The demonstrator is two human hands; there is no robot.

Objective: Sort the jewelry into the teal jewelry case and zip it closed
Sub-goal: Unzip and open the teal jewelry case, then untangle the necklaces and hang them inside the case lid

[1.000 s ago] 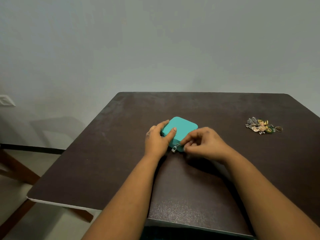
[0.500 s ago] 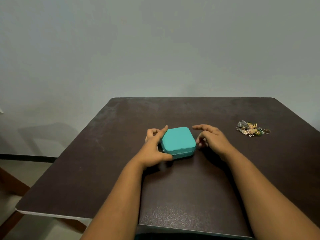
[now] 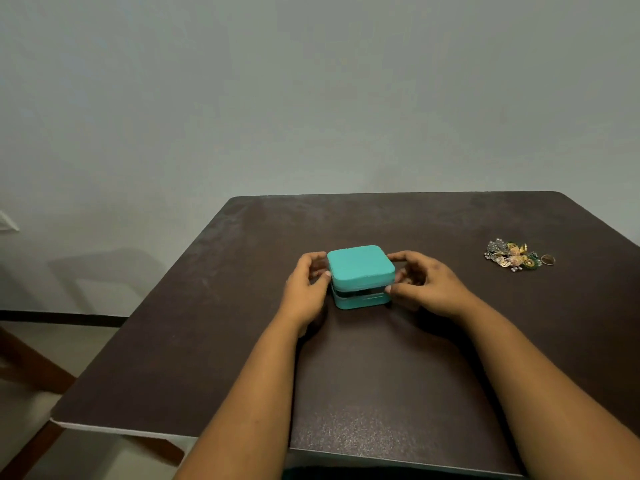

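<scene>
My left hand (image 3: 306,289) and right hand (image 3: 427,285) grip the sides of the teal jewelry case (image 3: 360,276), lid ajar, on the dark tabletop (image 3: 214,327) before a pale wall (image 3: 277,98), the jewelry (image 3: 516,255) well apart at right.

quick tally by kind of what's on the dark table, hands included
teal jewelry case: 1, lid lifted slightly off its base
jewelry pile: 1 heap, pieces too small to count
loose ring: 1, at the pile's right edge
hands: 2, left hand and right hand, each with a grip on one side of the case
total: 5 on the table
</scene>
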